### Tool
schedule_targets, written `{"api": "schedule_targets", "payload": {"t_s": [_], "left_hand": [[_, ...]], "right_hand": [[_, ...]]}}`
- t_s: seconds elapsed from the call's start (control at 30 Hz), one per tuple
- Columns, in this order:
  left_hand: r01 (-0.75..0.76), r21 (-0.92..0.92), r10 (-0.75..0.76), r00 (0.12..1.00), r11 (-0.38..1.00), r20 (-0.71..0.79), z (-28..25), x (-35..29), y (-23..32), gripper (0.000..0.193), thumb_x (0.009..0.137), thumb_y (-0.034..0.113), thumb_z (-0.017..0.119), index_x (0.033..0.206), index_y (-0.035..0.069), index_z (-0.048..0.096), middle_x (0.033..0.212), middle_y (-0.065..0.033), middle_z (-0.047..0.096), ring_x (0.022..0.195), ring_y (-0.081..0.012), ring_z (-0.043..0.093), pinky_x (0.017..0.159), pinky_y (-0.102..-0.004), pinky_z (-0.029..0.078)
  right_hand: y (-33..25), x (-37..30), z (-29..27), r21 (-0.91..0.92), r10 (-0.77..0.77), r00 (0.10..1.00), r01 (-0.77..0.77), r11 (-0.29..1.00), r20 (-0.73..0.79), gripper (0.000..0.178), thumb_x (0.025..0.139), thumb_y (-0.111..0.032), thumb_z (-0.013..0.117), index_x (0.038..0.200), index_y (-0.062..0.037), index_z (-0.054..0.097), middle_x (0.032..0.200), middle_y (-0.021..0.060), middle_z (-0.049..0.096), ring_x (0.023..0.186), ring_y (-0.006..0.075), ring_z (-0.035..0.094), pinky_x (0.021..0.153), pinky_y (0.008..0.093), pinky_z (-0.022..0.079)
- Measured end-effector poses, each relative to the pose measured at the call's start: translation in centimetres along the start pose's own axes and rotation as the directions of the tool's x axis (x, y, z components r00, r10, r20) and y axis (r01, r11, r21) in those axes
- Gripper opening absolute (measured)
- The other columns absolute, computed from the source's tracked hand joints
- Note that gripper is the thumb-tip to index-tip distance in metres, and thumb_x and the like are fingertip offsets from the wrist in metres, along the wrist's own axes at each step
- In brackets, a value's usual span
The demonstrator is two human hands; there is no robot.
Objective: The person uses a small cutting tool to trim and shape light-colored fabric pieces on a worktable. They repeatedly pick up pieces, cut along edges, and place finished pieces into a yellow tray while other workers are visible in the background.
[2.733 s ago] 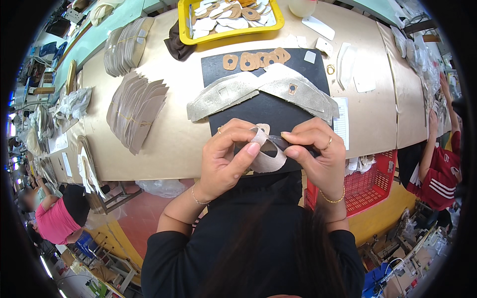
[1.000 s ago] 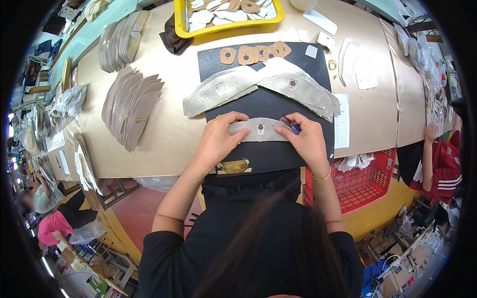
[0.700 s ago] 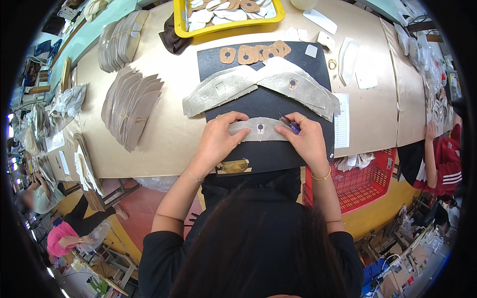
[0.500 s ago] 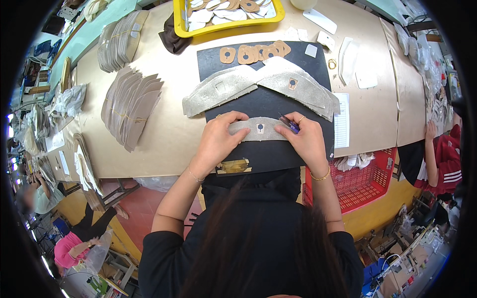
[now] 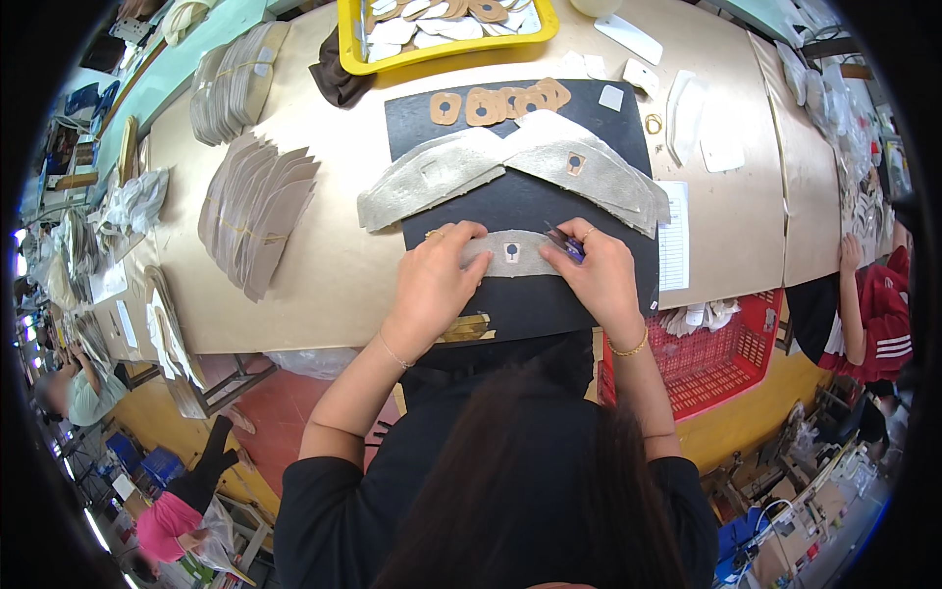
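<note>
A curved grey fabric-like piece (image 5: 528, 263) lies on the black mat (image 5: 549, 319), with a small keyhole-shaped patch (image 5: 511, 252) at its middle. My left hand (image 5: 439, 270) grips its left end, thumb on top. At the right end, my right hand (image 5: 601, 273) pinches the piece and also holds a small purple-handled tool (image 5: 573, 247) with a dark pointed tip; its exact kind is partly hidden by the fingers. Beyond them lie two overlapping stacks of similar curved pieces, a left stack (image 5: 432, 177) and a right stack (image 5: 599, 182).
A row of tan keyhole patches (image 5: 496, 105) lies along the mat's far edge. Behind it stands a yellow tray (image 5: 451, 56) of cut patches. Banded stacks of beige pieces (image 5: 250, 211) sit at left. A red crate (image 5: 721, 368) is below the table's right edge. Co-workers are at both sides.
Both hands keep hold of the curved piece, with only a slight shift of the fingers. The view has moved slightly. At lower left, a person in pink has changed position.
</note>
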State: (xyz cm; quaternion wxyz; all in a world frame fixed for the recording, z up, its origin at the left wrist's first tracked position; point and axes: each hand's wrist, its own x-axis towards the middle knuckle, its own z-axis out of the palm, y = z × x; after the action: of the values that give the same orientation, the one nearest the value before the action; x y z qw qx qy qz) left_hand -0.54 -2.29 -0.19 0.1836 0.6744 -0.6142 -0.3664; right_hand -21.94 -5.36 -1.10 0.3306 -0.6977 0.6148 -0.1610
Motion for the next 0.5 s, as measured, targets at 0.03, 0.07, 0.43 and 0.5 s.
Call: {"api": "schedule_targets", "payload": {"t_s": [0.03, 0.07, 0.43, 0.5], "left_hand": [[0.004, 0.054, -0.004, 1.000, 0.999, -0.002, 0.0, -0.1, 0.1, 0.030, 0.082, 0.014, 0.077, 0.109, 0.005, 0.068, 0.102, -0.0152, 0.068, 0.092, -0.0276, 0.066, 0.082, -0.0390, 0.052], [-0.053, 0.150, 0.059, 0.998, 0.987, -0.034, 0.0, -0.3, 0.1, 0.029, 0.081, 0.013, 0.077, 0.109, 0.006, 0.068, 0.107, -0.0146, 0.066, 0.098, -0.0288, 0.064, 0.084, -0.0397, 0.051], [-0.767, 0.329, 0.762, 0.623, 0.551, 0.177, 0.4, 0.5, -4.0, 0.028, 0.084, 0.009, 0.065, 0.112, 0.012, 0.068, 0.140, -0.0072, 0.056, 0.135, -0.0282, 0.049, 0.111, -0.0481, 0.037], [-0.769, 0.325, 0.758, 0.623, 0.550, 0.193, 0.4, 0.6, -4.0, 0.029, 0.083, 0.009, 0.065, 0.112, 0.013, 0.068, 0.140, -0.0057, 0.057, 0.136, -0.0281, 0.048, 0.112, -0.0499, 0.035]], "right_hand": [[0.0, 0.0, 0.0, 0.003, 0.004, 1.000, -0.004, 1.000, 0.005, 0.027, 0.082, -0.026, 0.078, 0.097, -0.0042, 0.070, 0.079, 0.0150, 0.069, 0.069, 0.0289, 0.068, 0.065, 0.0346, 0.052], [0.0, 0.0, 0.0, -0.001, 0.005, 1.000, -0.005, 1.000, 0.008, 0.027, 0.083, -0.026, 0.078, 0.097, -0.0041, 0.070, 0.079, 0.0150, 0.069, 0.069, 0.0292, 0.068, 0.065, 0.0348, 0.052], [0.0, 0.2, -0.1, -0.041, 0.040, 0.997, -0.037, 0.998, 0.068, 0.026, 0.084, -0.029, 0.075, 0.099, -0.0082, 0.068, 0.090, 0.0112, 0.073, 0.084, 0.0319, 0.071, 0.071, 0.0391, 0.055], [0.0, 0.2, -0.1, -0.042, 0.058, 0.995, -0.055, 0.998, 0.080, 0.026, 0.084, -0.029, 0.075, 0.099, -0.0082, 0.068, 0.090, 0.0111, 0.073, 0.084, 0.0320, 0.070, 0.071, 0.0388, 0.055]]}}
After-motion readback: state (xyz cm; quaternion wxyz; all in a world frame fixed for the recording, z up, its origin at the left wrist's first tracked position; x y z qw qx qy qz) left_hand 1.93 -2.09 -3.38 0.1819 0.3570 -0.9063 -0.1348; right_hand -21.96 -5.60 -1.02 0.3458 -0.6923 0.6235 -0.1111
